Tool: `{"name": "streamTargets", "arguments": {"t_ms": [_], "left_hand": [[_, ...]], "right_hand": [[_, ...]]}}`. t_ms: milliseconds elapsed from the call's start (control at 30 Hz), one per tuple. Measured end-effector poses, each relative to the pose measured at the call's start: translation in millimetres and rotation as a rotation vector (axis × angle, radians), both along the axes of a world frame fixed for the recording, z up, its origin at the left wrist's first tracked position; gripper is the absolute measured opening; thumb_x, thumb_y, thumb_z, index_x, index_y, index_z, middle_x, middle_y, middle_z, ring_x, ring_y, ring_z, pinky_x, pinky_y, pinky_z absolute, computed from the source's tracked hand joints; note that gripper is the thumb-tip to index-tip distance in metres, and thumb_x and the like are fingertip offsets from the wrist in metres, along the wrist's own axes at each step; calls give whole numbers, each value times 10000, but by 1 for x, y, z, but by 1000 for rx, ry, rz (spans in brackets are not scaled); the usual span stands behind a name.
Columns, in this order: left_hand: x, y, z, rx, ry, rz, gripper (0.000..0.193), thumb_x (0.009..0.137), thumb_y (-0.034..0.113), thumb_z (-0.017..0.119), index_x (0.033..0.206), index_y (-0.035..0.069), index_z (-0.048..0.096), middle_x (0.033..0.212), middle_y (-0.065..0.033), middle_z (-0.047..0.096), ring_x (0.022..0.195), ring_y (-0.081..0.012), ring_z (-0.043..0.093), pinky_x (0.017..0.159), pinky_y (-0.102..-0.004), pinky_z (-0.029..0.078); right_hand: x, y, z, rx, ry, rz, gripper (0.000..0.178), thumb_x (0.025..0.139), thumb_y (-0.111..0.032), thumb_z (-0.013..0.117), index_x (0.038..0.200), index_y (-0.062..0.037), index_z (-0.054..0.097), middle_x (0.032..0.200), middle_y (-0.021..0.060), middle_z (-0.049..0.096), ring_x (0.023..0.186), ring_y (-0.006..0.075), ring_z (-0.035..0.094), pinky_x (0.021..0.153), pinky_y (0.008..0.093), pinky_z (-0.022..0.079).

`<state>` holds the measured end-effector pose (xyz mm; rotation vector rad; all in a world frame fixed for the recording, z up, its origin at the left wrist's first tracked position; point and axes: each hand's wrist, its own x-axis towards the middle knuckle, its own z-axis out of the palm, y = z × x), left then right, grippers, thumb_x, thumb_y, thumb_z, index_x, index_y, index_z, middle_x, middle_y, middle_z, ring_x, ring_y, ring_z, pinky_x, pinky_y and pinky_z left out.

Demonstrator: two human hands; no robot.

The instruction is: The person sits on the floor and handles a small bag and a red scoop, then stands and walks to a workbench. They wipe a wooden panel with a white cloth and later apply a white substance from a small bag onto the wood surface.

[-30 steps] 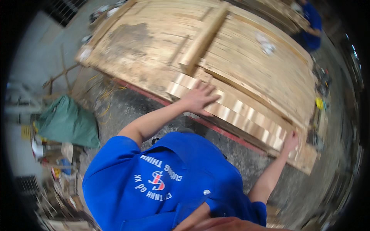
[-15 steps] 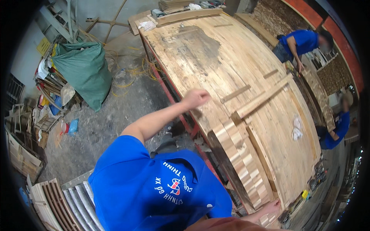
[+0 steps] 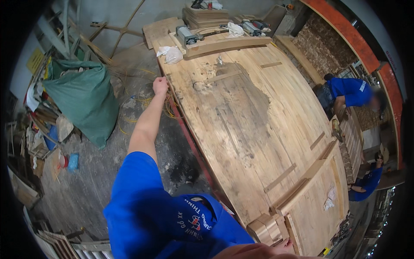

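My left hand [image 3: 160,86] is raised off the far left edge of the wooden workbench top [image 3: 284,121], fingers curled in a fist with nothing showing in it. By the near end of the bench, my right hand [image 3: 284,246] lies against a row of glued wooden blocks [image 3: 267,228] and a wooden rail [image 3: 294,233]. Its fingers are partly hidden, so its grip is unclear. A long wooden strip [image 3: 305,181] crosses the top beyond the blocks. A dark grey stain [image 3: 246,97] covers much of the far part of the top.
Power tools [image 3: 186,35] and a white plastic bag [image 3: 172,55] are at the bench's far end. A green sack [image 3: 84,101] stands on the floor at left, near yellow cables [image 3: 172,110]. Two co-workers in blue shirts [image 3: 351,91] bend over wood at right.
My view has shifted toward the bench's far end. My left hand has swung forward and left, from over the bench top to its far left edge. My right hand remains by the blocks.
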<state>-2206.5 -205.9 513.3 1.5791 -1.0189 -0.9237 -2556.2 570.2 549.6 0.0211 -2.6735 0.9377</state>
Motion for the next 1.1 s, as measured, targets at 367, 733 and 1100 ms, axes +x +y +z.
{"name": "streamTargets", "arguments": {"t_ms": [367,733,1100], "left_hand": [[-7,-178,16,11,-590,-76,400,848,338,500,1064,22,617,1044,-234,621,1027,-383,576,876,-452,458],[-78,-238,-19,33,-489,-193,312,762,361,638,891,79,666,949,-163,662,923,-300,623,819,-396,463],[-82,-128,49,-403,286,-387,149,876,102,600,777,78,492,693,16,491,627,-66,442,555,-216,374]], "right_hand": [[10,-48,7,438,-160,-92,424,897,-247,443,1185,52,531,1179,253,545,1096,367,519,943,405,412],[84,-88,27,439,-108,-330,288,870,-134,421,1047,41,567,1049,233,577,994,365,539,887,407,416],[32,-76,-3,463,21,-250,243,798,-36,467,1009,18,575,1013,201,572,949,366,537,847,438,426]]}}
